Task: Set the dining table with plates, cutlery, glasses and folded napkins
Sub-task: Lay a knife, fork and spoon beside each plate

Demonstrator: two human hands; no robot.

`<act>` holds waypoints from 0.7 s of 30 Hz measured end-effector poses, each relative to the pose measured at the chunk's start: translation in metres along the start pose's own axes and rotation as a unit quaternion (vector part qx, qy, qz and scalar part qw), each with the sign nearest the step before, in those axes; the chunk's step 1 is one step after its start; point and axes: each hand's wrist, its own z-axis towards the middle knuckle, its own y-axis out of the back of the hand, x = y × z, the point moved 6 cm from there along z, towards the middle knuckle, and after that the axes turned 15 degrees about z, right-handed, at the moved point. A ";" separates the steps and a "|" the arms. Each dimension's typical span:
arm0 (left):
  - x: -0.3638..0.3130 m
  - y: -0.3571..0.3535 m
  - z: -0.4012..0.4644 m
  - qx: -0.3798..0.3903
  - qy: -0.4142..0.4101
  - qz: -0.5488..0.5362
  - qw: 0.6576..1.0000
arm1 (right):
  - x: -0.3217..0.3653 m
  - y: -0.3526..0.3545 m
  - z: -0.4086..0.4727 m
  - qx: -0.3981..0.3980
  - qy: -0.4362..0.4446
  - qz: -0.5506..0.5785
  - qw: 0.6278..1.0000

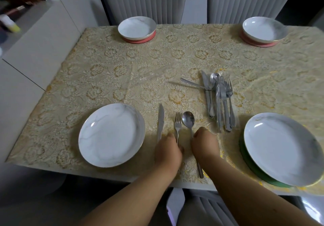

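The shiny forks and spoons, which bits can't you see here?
Head view only:
- Silver fork handle: hidden under the left hand.
- Silver spoon handle: its middle is covered by the right hand.
- Heaped silver cutlery pile: pieces overlap, so no exact count.

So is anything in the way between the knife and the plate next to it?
Nothing visible. The knife lies just right of the near-left plate, with only bare tablecloth between them. The fork and spoon lie on its other side.
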 end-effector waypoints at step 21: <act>0.015 0.015 0.016 -0.047 0.037 0.085 0.995 | -0.002 0.005 -0.003 -0.007 0.002 0.046 0.999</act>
